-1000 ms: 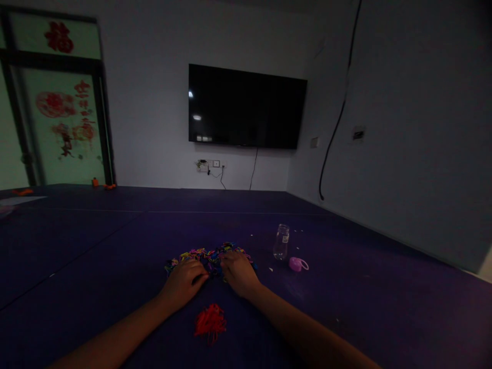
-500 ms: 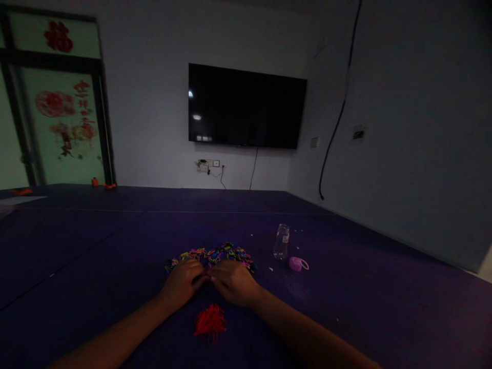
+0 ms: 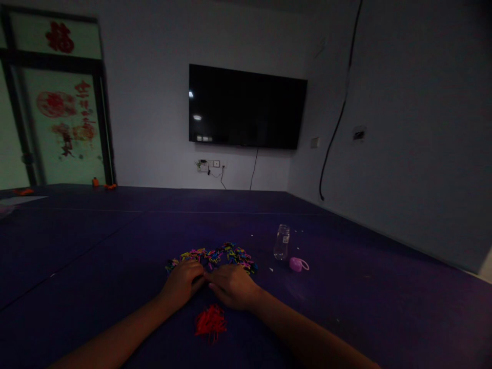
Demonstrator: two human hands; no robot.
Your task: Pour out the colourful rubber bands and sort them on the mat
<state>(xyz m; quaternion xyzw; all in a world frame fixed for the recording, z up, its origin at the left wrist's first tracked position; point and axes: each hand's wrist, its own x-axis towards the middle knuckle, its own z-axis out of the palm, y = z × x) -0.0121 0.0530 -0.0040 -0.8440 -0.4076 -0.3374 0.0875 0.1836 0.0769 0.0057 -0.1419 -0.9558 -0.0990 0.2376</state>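
A pile of small multicoloured paper clips [image 3: 233, 252] lies on the dark purple tabletop, just beyond my hands. My left hand [image 3: 183, 281] is at the near left edge of this pile, its fingers curled in and closed; anything between them is too small or dark to make out. My right hand [image 3: 231, 286] meets it from the right, fingers pressed together and their tips touching or nearly touching the left fingertips. Whatever it pinches is hidden. Between my forearms, closer to me, sits a separate heap of red paper clips [image 3: 210, 322].
Right of the pile stands a clear open bottle [image 3: 281, 243], with its pink looped cap [image 3: 295, 264] beside it. White scraps dot the purple table [image 3: 346, 287]. Small orange objects [image 3: 110, 187] are at the far left edge. A television [image 3: 248, 107] hangs on the wall.
My right hand has shifted slightly, its fingertips moving left and a little nearer me against the left hand. The left hand and both piles look almost unchanged.
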